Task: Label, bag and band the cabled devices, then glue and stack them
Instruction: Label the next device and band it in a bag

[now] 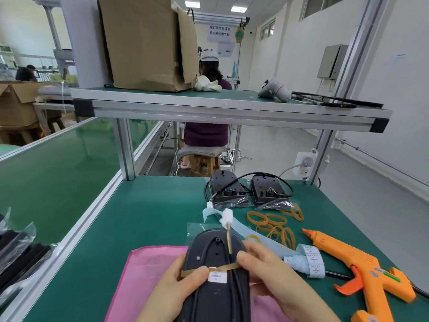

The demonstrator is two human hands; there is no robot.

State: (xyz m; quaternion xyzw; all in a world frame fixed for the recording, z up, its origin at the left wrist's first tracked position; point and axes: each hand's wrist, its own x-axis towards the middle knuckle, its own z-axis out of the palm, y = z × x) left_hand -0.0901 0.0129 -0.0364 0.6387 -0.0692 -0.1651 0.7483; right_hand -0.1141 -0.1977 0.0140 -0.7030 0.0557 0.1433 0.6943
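While both hands hold a tan rubber band (222, 267) stretched across it, the black cabled device (213, 252) sits between them over a pink cloth (148, 270). The left hand (171, 291) pinches the band's left end and the right hand (274, 275) its right end, above a white label (217, 277). Right of the right hand lie a label roll (306, 261) and an orange glue gun (362, 268), with loose rubber bands (274, 226) beyond. Farther ahead, two more devices (228, 190) lie side by side, clear bags (274, 204) at their near ends. The held device's near end is cut off.
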